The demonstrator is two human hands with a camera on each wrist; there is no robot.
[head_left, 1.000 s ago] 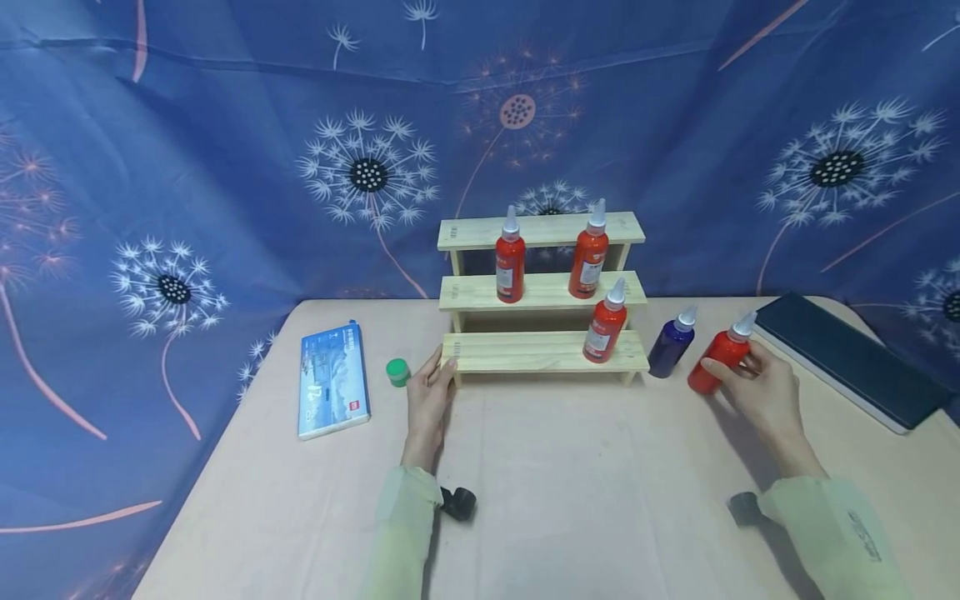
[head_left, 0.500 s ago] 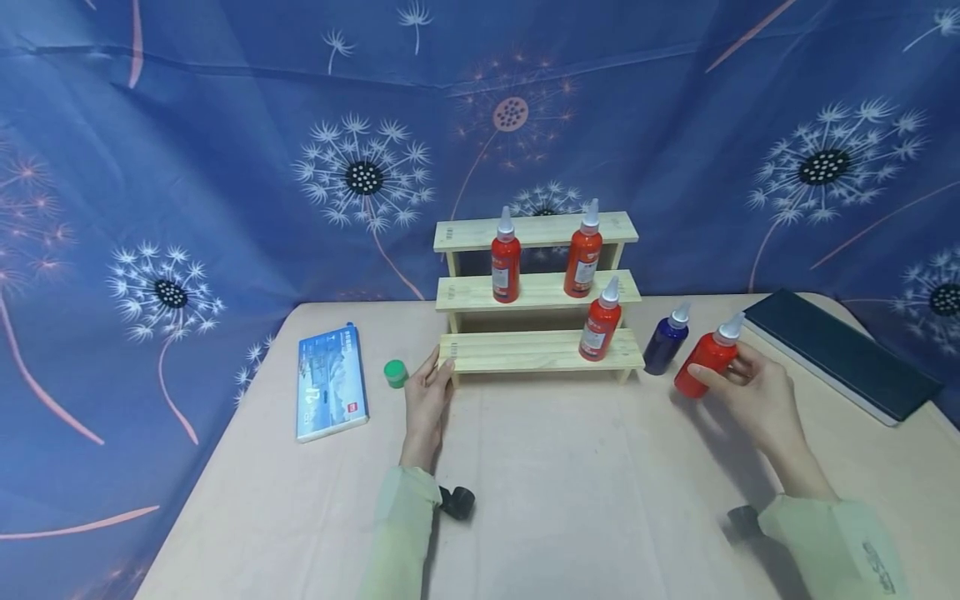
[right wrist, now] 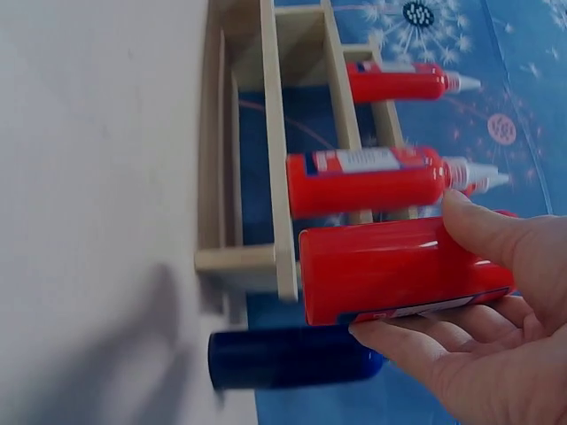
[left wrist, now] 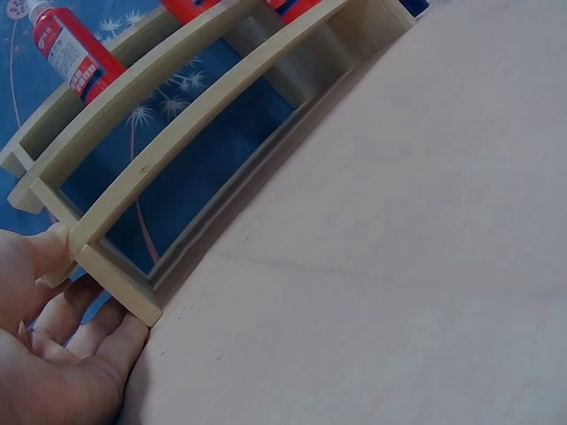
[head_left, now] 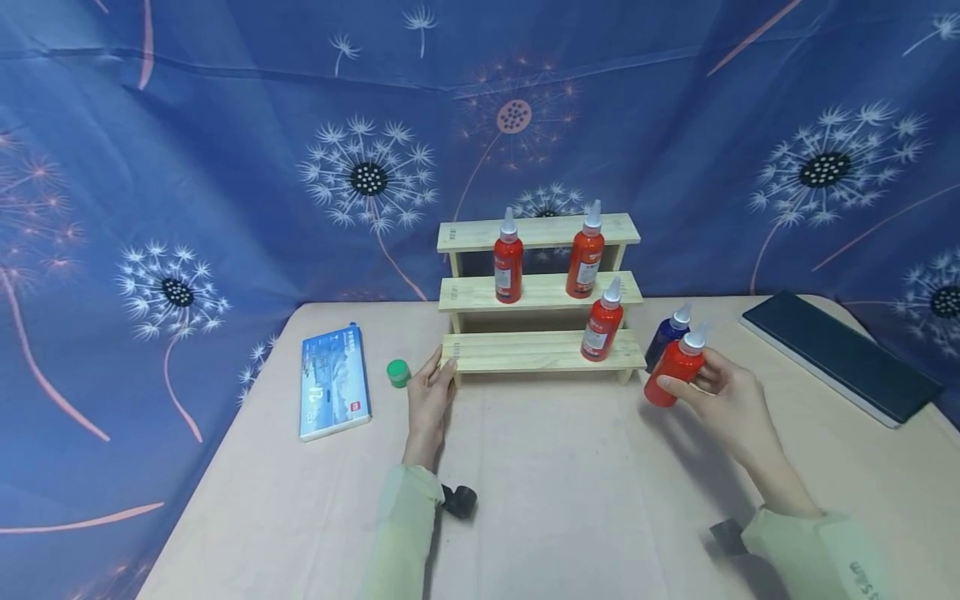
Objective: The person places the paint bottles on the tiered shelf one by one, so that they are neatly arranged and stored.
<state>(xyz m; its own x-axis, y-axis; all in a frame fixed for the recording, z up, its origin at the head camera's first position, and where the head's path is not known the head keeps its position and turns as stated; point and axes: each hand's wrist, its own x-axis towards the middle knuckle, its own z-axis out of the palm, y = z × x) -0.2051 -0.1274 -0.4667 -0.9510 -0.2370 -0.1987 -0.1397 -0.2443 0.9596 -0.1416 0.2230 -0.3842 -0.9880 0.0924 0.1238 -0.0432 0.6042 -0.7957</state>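
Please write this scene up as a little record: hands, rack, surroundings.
Right hand: holds a red bottle above the table
Left hand: grips the left end of the wooden rack
Middle shelf: two red bottles, upright
Bottom shelf: another red bottle, towards the right
Left of rack: green cylinder, blue box
Right of rack: dark blue bottle, dark book

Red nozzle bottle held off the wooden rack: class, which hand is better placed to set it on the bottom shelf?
Probably the right hand: it holds the red nozzle bottle just beyond the right end of the bottom shelf. The left hand is at the opposite end, gripping the wooden rack.
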